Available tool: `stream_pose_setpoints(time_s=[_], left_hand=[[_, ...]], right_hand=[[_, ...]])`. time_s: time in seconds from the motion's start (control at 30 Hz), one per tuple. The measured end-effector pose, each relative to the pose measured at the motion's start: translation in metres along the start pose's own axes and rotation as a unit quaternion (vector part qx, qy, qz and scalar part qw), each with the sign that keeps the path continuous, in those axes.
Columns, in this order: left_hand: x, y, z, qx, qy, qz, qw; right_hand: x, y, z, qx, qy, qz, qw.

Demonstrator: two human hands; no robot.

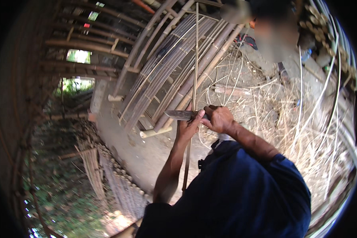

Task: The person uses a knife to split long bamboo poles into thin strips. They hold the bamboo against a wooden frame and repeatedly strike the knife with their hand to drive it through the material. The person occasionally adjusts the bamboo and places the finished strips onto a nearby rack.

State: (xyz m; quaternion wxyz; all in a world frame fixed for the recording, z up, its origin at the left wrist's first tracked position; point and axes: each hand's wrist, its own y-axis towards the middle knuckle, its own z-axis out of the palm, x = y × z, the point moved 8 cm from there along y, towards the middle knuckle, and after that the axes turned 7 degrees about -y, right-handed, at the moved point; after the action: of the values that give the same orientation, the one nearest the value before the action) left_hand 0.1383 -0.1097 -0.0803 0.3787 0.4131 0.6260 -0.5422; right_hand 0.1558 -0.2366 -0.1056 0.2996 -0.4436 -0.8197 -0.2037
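A long, thin bamboo strip (196, 51) stands nearly lengthwise in front of me, running from the far side down past my body. My left hand (187, 127) is closed around it at about chest level. In the fist of my right hand (220, 118) is a knife (177, 115) with a broad dark blade, which points left and lies across the strip. The left thumb touches the blade near the right hand. Most of the knife's handle is hidden by the right fingers.
A slatted bamboo platform (164, 69) lies ahead, with thick poles along its right side. Pale bamboo shavings (279, 123) cover the ground on the right. Another person (275, 31), blurred, is at the top right beside stacked bamboo poles (319, 25). Weathered slats (92, 170) lean at lower left.
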Motion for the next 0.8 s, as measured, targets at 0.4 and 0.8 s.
stream_pose_setpoints(time_s=[0.4,0.8], left_hand=[[-0.053,-0.124,-0.026,0.109,0.103,-0.045,0.988],[-0.064,-0.219,-0.15,0.097,0.577,-0.125,0.801]], right_hand=[[-0.106,0.064,-0.101,-0.11,-0.046,0.127,0.985],[-0.402,0.023,-0.295,-0.393,-0.023,0.456,0.799]])
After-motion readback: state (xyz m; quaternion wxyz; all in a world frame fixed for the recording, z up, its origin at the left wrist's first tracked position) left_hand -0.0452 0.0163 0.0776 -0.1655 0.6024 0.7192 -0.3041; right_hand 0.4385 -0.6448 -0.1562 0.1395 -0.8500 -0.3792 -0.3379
